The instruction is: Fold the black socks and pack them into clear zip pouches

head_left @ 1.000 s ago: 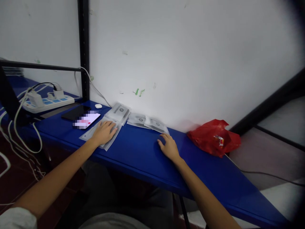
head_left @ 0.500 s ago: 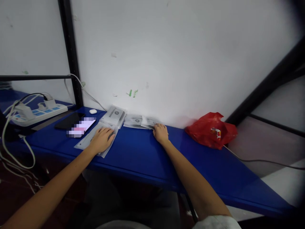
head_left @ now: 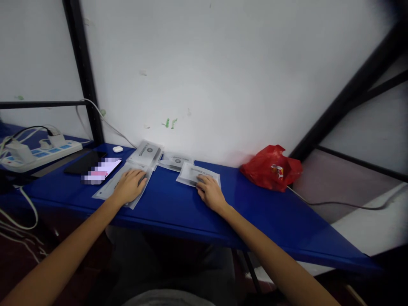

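My left hand (head_left: 130, 187) lies with its fingers spread on a frosted plastic pouch (head_left: 106, 191) at the left of the blue desk. Under the fingertips of my right hand (head_left: 211, 193) is a second flat pouch (head_left: 186, 173) with dark printed lettering; those fingers are stretched out and press on it from above. Behind it, against the wall, rests another pouch (head_left: 170, 161) with a round dark mark. One more printed pouch (head_left: 145, 152) lies beyond my left hand, overlapping the pouch there. What the pouches contain is hard to make out.
A lit phone (head_left: 110, 166), a dark tablet-like slab (head_left: 84, 162) and a small white case (head_left: 117, 149) lie at the left. Farther left is a power strip (head_left: 60, 148) with plugs and cables. A red plastic bag (head_left: 263, 170) sits at the right by the wall.
My right hand has drawn one pouch away from the wall toward me, separating it from the one behind. My left hand stays on its pouch. The view has shifted slightly right.
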Motion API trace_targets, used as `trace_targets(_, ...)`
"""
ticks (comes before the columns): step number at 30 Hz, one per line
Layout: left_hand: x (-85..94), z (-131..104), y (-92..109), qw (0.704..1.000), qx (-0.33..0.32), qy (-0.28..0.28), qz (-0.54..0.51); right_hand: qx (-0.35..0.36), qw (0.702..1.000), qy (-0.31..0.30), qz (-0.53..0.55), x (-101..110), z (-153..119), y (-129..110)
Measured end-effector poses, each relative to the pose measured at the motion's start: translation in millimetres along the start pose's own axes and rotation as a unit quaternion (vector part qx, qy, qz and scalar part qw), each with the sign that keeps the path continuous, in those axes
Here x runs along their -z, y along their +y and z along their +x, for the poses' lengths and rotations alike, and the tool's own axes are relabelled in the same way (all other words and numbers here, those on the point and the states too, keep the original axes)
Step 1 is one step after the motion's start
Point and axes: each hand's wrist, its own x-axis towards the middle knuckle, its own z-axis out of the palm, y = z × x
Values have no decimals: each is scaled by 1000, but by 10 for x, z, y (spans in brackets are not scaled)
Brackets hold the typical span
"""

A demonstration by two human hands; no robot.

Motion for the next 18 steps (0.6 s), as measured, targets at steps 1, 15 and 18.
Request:
trace_targets(1, 13, -8, 40, 1000, -4, 14, 3, 9, 1000, 7, 17, 29, -73, -48)
trace_targets(15, -3, -89, 1157, 967, -249, -4, 54, 57, 981, 139, 126, 156, -456, -295)
trace_targets(18, -9, -55, 1047, 972, -231, -6, 46, 14, 985, 140, 101, 185, -539, -143)
